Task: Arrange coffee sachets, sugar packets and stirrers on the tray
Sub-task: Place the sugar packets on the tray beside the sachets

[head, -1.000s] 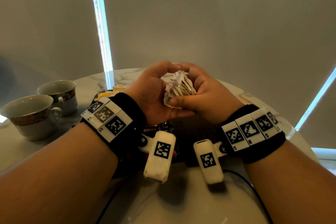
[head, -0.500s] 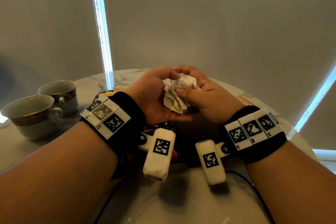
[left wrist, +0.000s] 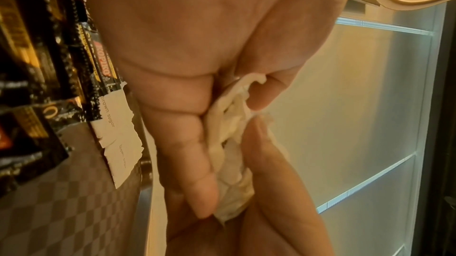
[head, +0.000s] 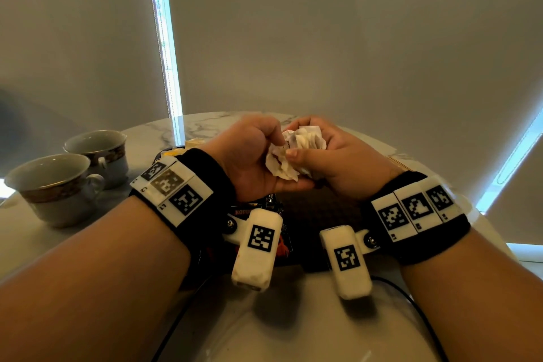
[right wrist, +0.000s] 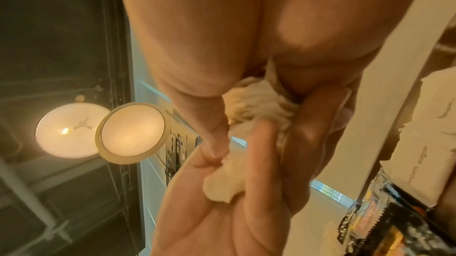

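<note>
head view: left hand (head: 249,156) and right hand (head: 338,161) meet above the tabletop (head: 293,326), both working one bunch of white sugar packets (head: 296,153). left grip: thumb and fingertips pinching the upper edge of the bunch. right grip: fingers curled round the bunch, thumb pressed across its front. the bunch is held clear of the tray (head: 323,209), whose dark checkered floor shows below the hands. a red-and-black coffee sachet (head: 264,209) lies on the tray under the left wrist, partly hidden. two cups (head: 58,185) stand on the tabletop to the left, well apart from the hands. thin wooden stirrers (head: 396,160) show past the right wrist; cannot tell what they lie on.

left wrist view: fingers (left wrist: 187,153) of the left hand lie along the white packets (left wrist: 229,162), thumb on the far side, pinching. black-and-gold coffee sachets (left wrist: 37,84) lie on the tray (left wrist: 74,211), and just beside them two pale packets printed "brown sugar" (left wrist: 118,133) lie near the tray rim.

right wrist view: right hand fingers (right wrist: 316,133) wrap the crumpled packets (right wrist: 259,104); the left hand (right wrist: 222,211) holds their lower end. pale sugar packets (right wrist: 431,133) and dark sachets (right wrist: 394,231) at right edge.
</note>
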